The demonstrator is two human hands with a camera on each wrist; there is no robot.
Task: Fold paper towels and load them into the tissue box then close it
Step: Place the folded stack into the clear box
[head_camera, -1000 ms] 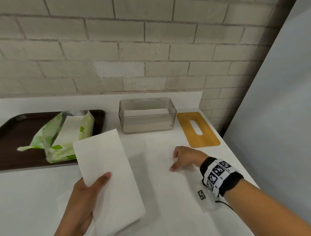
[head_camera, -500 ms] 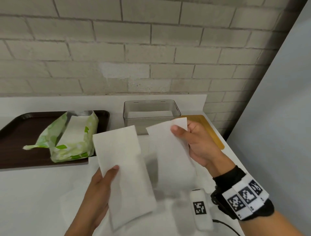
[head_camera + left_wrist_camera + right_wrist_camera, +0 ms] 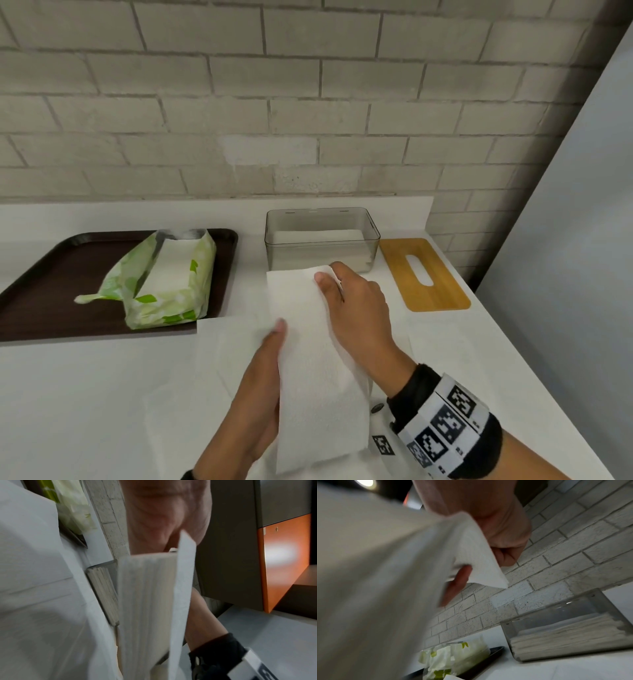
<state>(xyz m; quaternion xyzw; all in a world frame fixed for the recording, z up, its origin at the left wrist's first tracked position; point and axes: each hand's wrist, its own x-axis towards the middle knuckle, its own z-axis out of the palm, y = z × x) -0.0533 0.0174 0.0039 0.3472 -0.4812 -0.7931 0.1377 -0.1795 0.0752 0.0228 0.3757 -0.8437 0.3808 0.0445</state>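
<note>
Both hands hold one folded white paper towel (image 3: pixel 315 370) above the near middle of the white worktop (image 3: pixel 85 411). The left hand (image 3: pixel 253 394) supports the towel from its left side, thumb laid along the sheet's left edge and the remaining fingers hidden beneath it, so its grip grasps the towel. The right hand (image 3: pixel 356 308) takes the far right corner, thumb on top and fingers curled behind; the right wrist view shows this corner pinched between thumb and finger (image 3: pixel 458 580). The towel tilts, its far end raised toward the tissue box and its near end hanging low between the wrists. In the left wrist view the sheet appears as layered folds seen edge-on, blurred.

Another flat white sheet (image 3: pixel 226 346) lies on the worktop under and to the left of the held towel, its far left corner just beside the tray.

The tissue box (image 3: pixel 322 240), clear and grey-tinted, stands open at the far middle of the worktop against the brick wall (image 3: pixel 308 102). A low stack of folded towels (image 3: pixel 570 635) already lies inside it, filling only the bottom part. Its wooden lid (image 3: pixel 424 274), with an oval slot, lies flat on the worktop just to the right of the box.

At far left a dark brown tray (image 3: pixel 51 274) carries a green and white towel packet (image 3: pixel 164 281), torn open along the top with white sheets showing inside.

The right wrist wears a black band with black and white square markers (image 3: pixel 445 428).
</note>
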